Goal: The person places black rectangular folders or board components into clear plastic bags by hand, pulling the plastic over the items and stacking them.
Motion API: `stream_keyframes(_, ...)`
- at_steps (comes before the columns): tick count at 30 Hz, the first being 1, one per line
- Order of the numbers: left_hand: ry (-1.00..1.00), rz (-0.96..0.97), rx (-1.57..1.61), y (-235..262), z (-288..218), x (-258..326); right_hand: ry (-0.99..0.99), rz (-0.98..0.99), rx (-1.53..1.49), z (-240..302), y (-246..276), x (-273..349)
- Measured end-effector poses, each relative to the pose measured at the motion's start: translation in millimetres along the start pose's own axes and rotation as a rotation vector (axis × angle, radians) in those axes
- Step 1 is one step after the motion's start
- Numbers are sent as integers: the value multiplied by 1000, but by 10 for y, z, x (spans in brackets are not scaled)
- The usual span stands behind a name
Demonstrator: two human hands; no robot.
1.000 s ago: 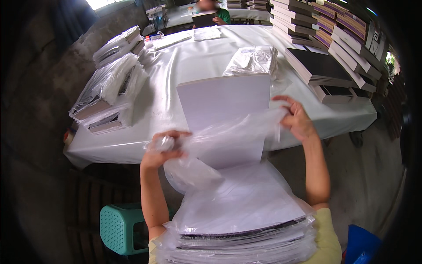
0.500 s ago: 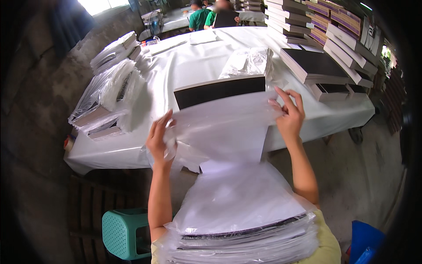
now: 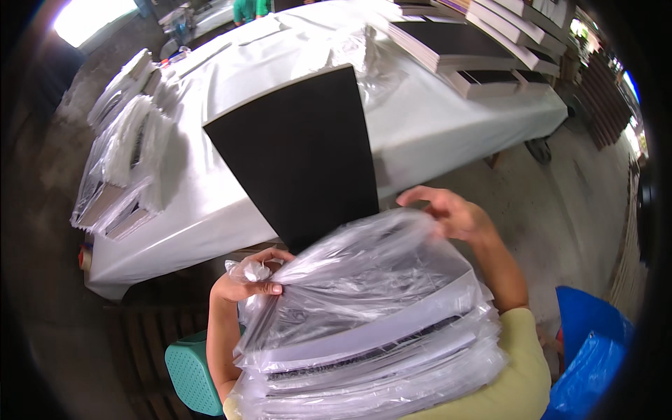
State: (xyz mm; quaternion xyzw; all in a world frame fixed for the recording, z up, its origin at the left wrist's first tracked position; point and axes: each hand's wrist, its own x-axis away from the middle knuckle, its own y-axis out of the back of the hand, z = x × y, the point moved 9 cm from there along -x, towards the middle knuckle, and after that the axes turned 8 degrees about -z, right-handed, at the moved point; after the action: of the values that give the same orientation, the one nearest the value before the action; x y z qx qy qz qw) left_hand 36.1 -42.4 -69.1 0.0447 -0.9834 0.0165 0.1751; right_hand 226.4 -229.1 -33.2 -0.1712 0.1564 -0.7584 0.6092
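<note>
A large flat black board slopes from over the table down toward me, its lower end hidden behind a clear plastic bag. My left hand pinches the bag's left edge between thumb and fingers, with a crumpled wisp of plastic by the knuckles. At the bag's upper right corner, my right hand has its fingers curled on the film, slightly blurred. Against my body rests a thick stack of plastic-wrapped sheets, with white and dark edges showing.
The white-covered table bears plastic-wrapped packs on the left and stacked black boards at the far right. A green stool stands at lower left, blue plastic at lower right. A co-worker's green sleeve shows far off.
Both hands have come down toward my body with the plastic, uncovering much more of the black board. The white sheet over it no longer shows there. My view has tilted down and shifted right.
</note>
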Motion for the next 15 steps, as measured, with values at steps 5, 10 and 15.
stream_keyframes(5, -33, -212, 197, 352, 897, -400, -209, -235, -125, -1184, 815, -220)
stream_keyframes(10, -65, -534, 497, 978, 1915, -706, -237, -582, -109, -1972, 1628, -633)
stream_keyframes(15, 45, -728, 609, 818, 1799, -611, -98, -616, 47, -2073, 1836, -778)
